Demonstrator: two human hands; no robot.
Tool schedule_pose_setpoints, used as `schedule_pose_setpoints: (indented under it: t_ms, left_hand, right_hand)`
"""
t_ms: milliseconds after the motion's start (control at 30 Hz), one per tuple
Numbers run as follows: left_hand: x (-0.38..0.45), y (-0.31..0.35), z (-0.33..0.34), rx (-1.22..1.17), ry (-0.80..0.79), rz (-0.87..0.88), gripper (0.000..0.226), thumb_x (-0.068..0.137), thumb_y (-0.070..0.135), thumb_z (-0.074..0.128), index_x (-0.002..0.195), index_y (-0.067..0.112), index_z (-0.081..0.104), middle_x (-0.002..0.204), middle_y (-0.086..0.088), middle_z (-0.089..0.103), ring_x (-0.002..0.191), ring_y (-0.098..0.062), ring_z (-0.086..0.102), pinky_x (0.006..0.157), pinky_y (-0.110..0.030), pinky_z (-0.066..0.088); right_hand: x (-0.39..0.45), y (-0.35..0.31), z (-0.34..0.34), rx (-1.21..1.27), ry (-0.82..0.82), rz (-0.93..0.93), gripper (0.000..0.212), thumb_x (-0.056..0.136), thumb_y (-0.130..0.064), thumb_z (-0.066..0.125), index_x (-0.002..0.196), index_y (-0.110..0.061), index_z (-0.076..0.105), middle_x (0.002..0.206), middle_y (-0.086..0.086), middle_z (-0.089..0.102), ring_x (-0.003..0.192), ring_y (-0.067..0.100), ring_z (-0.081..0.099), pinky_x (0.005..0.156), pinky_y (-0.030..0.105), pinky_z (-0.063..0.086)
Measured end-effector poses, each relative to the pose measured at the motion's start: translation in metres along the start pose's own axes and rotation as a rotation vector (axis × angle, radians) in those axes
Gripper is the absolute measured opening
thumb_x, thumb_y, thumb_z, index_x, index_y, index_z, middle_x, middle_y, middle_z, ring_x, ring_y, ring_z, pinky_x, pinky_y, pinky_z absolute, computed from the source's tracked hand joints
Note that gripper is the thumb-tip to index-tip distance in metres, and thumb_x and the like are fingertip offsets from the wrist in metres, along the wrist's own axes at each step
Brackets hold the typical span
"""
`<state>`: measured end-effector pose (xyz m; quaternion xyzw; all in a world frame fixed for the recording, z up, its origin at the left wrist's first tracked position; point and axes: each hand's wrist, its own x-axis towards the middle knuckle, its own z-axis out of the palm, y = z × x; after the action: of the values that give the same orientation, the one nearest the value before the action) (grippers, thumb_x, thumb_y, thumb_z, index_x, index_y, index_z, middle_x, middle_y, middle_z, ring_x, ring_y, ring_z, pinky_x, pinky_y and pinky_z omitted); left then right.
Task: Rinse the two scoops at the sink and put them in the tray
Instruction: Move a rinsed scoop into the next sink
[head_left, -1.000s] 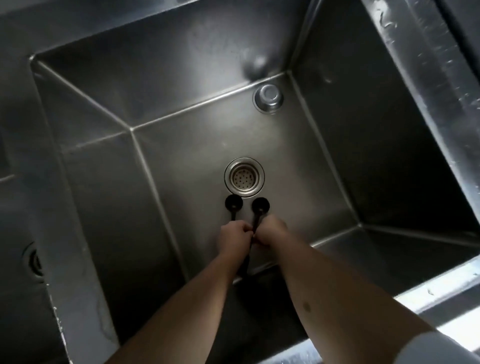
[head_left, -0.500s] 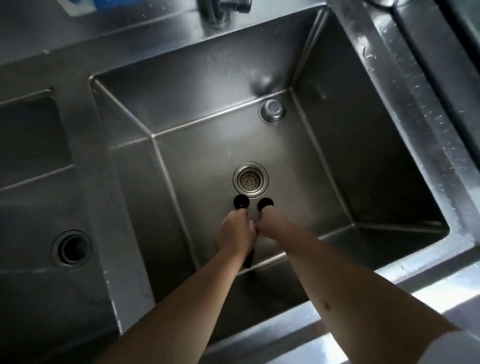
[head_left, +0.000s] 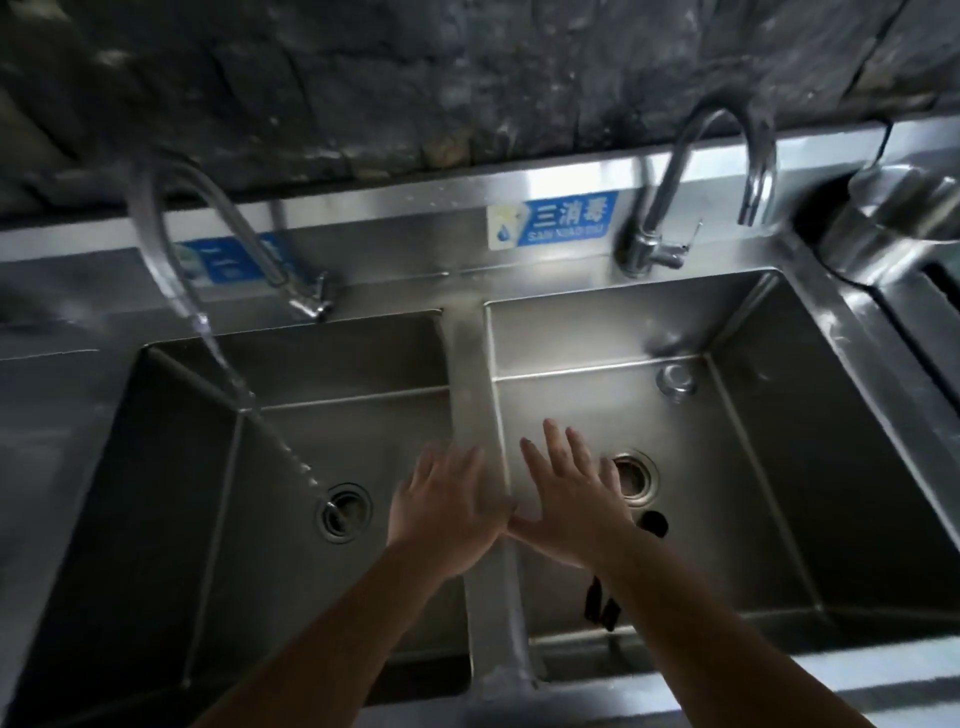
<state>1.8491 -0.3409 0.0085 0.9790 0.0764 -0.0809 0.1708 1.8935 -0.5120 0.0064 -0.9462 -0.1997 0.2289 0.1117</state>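
Note:
Two black scoops lie on the floor of the right sink basin (head_left: 769, 519), mostly hidden under my right forearm. One round scoop head (head_left: 654, 522) shows just below the drain, and the handle ends (head_left: 600, 605) stick out near the front wall. My left hand (head_left: 444, 512) is open with fingers spread, over the divider between the two basins. My right hand (head_left: 569, 499) is also open and empty, above the right basin, thumb touching the left hand.
The left tap (head_left: 208, 218) runs water into the left basin (head_left: 291, 467) toward its drain (head_left: 343, 512). The right tap (head_left: 696, 176) is off. A steel pot (head_left: 904, 208) stands at the far right on the counter. A stone wall rises behind.
Both hands have let go of the scoops, lifted and spread open. The view has tilted up and pulled back, so both basins and the taps now show.

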Motion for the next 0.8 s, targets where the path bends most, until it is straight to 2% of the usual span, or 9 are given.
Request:
schedule_pose_setpoints:
  t_ms: [67, 200, 367, 600, 700, 800]
  left_hand:
    - [-0.011, -0.035, -0.019, -0.006, 0.058, -0.069, 0.058, 0.076, 0.071, 0.040, 0.125, 0.041, 0.036, 0.135, 0.007, 0.051, 0.132, -0.021, 0.041, 0.094, -0.045, 0.045]
    - [-0.023, -0.106, -0.048, 0.036, 0.075, -0.204, 0.068, 0.076, 0.073, 0.031, 0.133, 0.036, 0.036, 0.148, 0.002, 0.042, 0.141, -0.024, 0.030, 0.104, -0.046, 0.037]
    - [-0.024, -0.160, -0.078, 0.022, 0.094, -0.312, 0.067, 0.075, 0.076, 0.033, 0.130, 0.038, 0.040, 0.146, 0.001, 0.041, 0.140, -0.023, 0.028, 0.105, -0.046, 0.036]
    - [-0.020, -0.202, -0.092, 0.029, 0.040, -0.293, 0.076, 0.080, 0.073, 0.022, 0.144, 0.031, 0.028, 0.159, -0.007, 0.026, 0.148, -0.029, 0.015, 0.113, -0.049, 0.027]
    - [-0.016, -0.223, -0.095, 0.030, -0.015, -0.265, 0.083, 0.081, 0.068, 0.031, 0.151, 0.026, 0.017, 0.163, -0.010, 0.016, 0.150, -0.031, 0.009, 0.115, -0.050, 0.023]
    - [-0.010, -0.244, -0.098, 0.035, -0.037, -0.213, 0.081, 0.081, 0.061, 0.038, 0.150, 0.025, 0.015, 0.163, -0.009, 0.016, 0.150, -0.032, 0.009, 0.114, -0.052, 0.024]
  right_hand:
    - [0.006, -0.033, 0.001, -0.026, 0.021, -0.073, 0.107, 0.069, -0.091, 0.029, 0.153, -0.034, -0.005, 0.164, 0.000, -0.019, 0.149, 0.028, -0.017, 0.116, 0.060, -0.002]
    - [0.023, -0.099, 0.010, -0.067, 0.011, -0.166, 0.101, 0.075, -0.077, 0.046, 0.151, -0.035, -0.004, 0.166, 0.002, -0.011, 0.151, 0.029, -0.008, 0.117, 0.060, 0.004]
    - [0.041, -0.173, 0.019, -0.091, -0.019, -0.219, 0.094, 0.084, -0.064, 0.053, 0.153, -0.030, -0.001, 0.166, 0.005, -0.011, 0.151, 0.027, -0.008, 0.117, 0.059, 0.011]
    - [0.066, -0.244, 0.026, -0.024, -0.079, -0.178, 0.085, 0.088, -0.056, 0.052, 0.154, -0.026, 0.008, 0.167, 0.004, -0.001, 0.152, 0.026, 0.001, 0.115, 0.059, 0.020]
    - [0.078, -0.260, 0.028, -0.035, -0.093, -0.142, 0.082, 0.090, -0.052, 0.053, 0.155, -0.028, 0.008, 0.167, 0.005, 0.000, 0.152, 0.027, 0.003, 0.115, 0.058, 0.021]
    - [0.091, -0.276, 0.029, -0.046, -0.103, -0.110, 0.079, 0.091, -0.049, 0.053, 0.154, -0.028, 0.011, 0.167, 0.005, 0.003, 0.152, 0.028, 0.007, 0.115, 0.056, 0.024]
